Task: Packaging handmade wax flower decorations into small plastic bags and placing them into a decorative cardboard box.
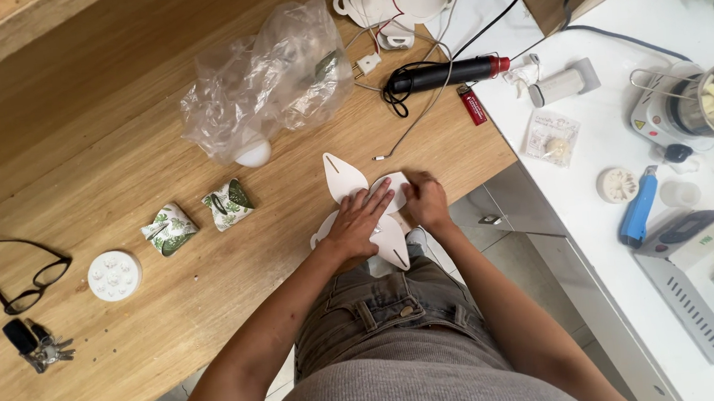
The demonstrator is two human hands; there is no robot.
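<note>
The left hand (pixel 357 223) is pressing flat, fingers spread, on white petal-shaped cutouts (pixel 343 176) at the worktop (pixel 115 143) edge, while the right hand (pixel 425 201) is pinching their overlap, likely joining them; aligning slots seems next

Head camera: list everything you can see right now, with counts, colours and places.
White petal-shaped plastic sheets: several overlapping, white, at the near table edge under both hands.
Wooden table: one, light brown, left and centre.
Crumpled clear plastic bag: one, transparent, behind the sheets.
Leaf-print folded paper pieces: two, green and white, left of the sheets.
Round white plastic disc: one, further left.
Black-framed glasses: one, far left.
Keys with black fob: one bunch, below the glasses.
Black cylindrical tool with red tip: one, back centre.
Red lighter: one, beside it.
Blue-handled tool: one, on the white counter.
Left hand: flat on the sheets.
Right hand: pressing the sheets.
</note>
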